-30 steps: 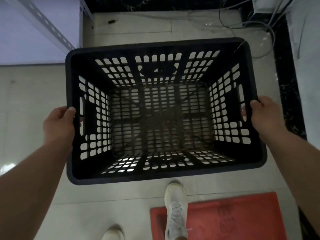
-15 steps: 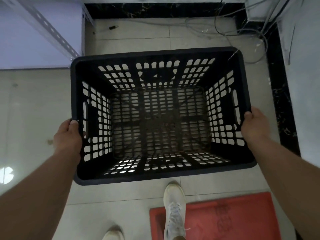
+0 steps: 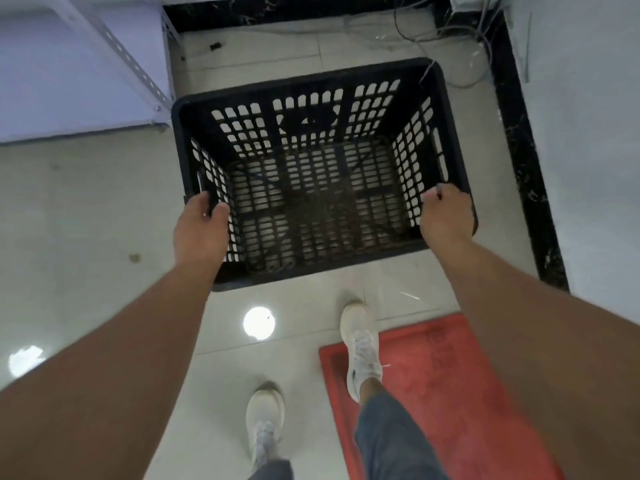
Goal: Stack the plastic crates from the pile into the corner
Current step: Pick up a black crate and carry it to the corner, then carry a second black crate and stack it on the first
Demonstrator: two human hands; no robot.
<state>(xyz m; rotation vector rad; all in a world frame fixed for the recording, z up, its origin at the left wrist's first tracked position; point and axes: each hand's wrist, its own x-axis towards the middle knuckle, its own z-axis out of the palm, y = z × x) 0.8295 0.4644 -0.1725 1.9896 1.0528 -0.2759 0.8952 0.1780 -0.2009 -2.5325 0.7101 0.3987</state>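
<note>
We hold the black crate (image 3: 322, 174) with left hand (image 3: 201, 230) and right hand (image 3: 446, 220), each grip curled over a side rim; it looks rigid, light and empty.

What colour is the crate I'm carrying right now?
Black, with perforated walls and base; the crate shows in the head view.

Head camera looks steeply down, close above floor (image 3: 86, 220).
</note>
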